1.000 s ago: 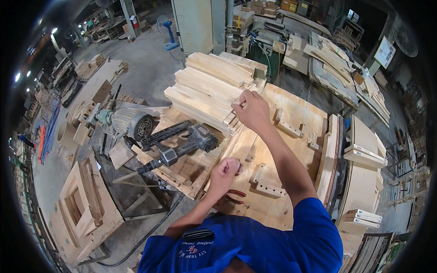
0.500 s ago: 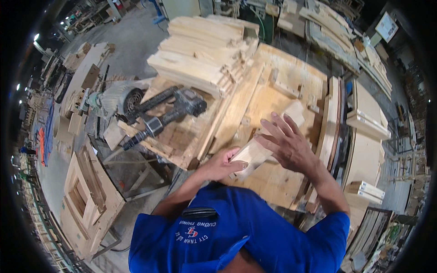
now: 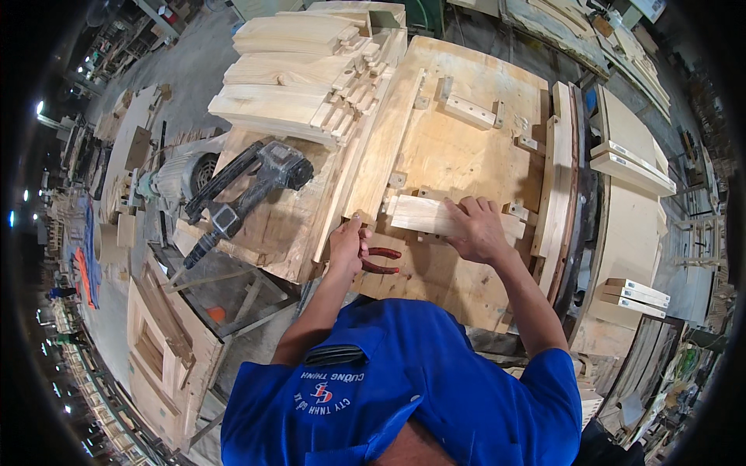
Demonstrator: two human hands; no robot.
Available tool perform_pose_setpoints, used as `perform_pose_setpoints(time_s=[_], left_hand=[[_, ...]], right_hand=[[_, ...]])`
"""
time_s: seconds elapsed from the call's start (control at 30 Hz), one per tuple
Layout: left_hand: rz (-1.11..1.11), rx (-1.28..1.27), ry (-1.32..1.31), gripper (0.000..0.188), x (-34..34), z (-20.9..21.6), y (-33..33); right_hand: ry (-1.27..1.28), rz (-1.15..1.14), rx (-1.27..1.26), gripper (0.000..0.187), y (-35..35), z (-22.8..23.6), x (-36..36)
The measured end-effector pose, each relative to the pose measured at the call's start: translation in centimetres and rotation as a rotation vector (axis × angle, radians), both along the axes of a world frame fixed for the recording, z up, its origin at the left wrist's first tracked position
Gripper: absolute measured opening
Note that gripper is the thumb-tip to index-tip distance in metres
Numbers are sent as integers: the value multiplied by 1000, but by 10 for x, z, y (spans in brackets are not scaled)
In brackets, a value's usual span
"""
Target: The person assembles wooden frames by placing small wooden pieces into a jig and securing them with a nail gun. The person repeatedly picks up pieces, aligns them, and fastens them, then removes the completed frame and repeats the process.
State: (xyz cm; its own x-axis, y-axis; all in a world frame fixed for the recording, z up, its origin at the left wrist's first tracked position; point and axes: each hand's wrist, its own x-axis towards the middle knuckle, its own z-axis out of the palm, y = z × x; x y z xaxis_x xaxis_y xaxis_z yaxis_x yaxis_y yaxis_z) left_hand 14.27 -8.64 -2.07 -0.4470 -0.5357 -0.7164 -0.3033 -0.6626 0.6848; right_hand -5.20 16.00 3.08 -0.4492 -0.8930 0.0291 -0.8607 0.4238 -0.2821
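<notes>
A short pale wooden piece (image 3: 423, 215) lies crosswise on the plywood board, between small wooden blocks. My right hand (image 3: 478, 231) grips it near its right part, fingers bent over the far edge. Toward the board's left edge, my left hand (image 3: 348, 245) is closed, with its fingers curled. Red-handled pliers (image 3: 382, 261) stick out to the right from under these fingers; their jaws are hidden by the hand. The upper fingertips are close to the end of a long wooden strip (image 3: 381, 163).
Left of the board lies a black nail gun (image 3: 272, 175), with a grey motor (image 3: 183, 175) beyond it. Stacked tenoned boards (image 3: 280, 74) stand at the back left. Small blocks (image 3: 470, 111) are fixed on the plywood board (image 3: 474, 62). Wooden rails (image 3: 556, 171) line its right side.
The wooden piece has gone from being held raised in both hands to lying on the board under my right hand. My left hand has left it and moved left to the pliers.
</notes>
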Motion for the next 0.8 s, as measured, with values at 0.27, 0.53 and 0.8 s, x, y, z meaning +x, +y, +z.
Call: perform_pose_setpoints(time_s=[0.27, 0.53, 0.8], left_hand=[[96, 17, 1, 23, -15, -9, 3], [104, 10, -7, 25, -24, -14, 2], [117, 39, 8, 27, -33, -8, 2]], right_hand=[[-96, 28, -25, 79, -15, -10, -11], [-68, 51, -77, 79, -15, -15, -20], [-97, 67, -76, 83, -19, -24, -35]])
